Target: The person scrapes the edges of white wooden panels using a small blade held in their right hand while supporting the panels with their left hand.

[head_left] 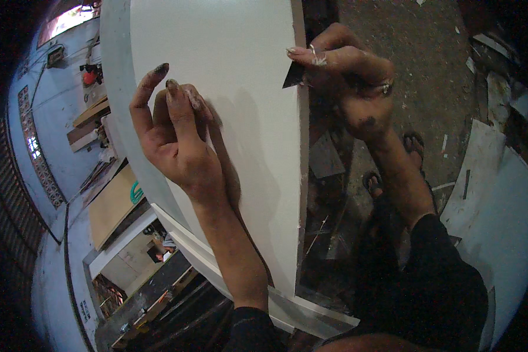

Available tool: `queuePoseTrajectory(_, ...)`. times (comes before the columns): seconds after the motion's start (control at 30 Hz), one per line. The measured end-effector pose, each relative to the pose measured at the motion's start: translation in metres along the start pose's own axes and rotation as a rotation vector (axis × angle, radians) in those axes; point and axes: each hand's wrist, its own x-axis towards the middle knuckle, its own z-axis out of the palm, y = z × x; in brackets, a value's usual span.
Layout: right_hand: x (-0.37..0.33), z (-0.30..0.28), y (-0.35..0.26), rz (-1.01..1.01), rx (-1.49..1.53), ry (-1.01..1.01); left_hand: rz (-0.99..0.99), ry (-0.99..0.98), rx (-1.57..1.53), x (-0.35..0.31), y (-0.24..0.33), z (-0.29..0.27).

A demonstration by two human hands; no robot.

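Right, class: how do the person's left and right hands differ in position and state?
The left hand is over the white panel; the right hand is at the panel's right edge, mostly beyond it. The right hand grips a dark pointed blade; the left hand shows nothing in its grip. Both are bare and smudged.

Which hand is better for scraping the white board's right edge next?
Probably the right hand: it holds the dark blade by that edge. The left hand is over the white board, farther from it.
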Motion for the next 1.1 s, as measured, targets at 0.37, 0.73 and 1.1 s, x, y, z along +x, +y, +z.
queuePoseTrajectory(0.37, 0.001, -0.003, -0.002, -0.047, 0.003, -0.058, 0.008, -0.012, 0.004, 0.010, 0.000, 0.007)
queuePoseTrajectory(0.73, -0.003, -0.007, -0.012, -0.091, -0.161, -0.168, 0.027, -0.034, 0.000, 0.012, 0.000, 0.009)
queuePoseTrajectory(1.1, -0.013, -0.013, -0.017, -0.118, -0.184, -0.248, 0.024, -0.020, -0.008, 0.010, -0.002, 0.013)
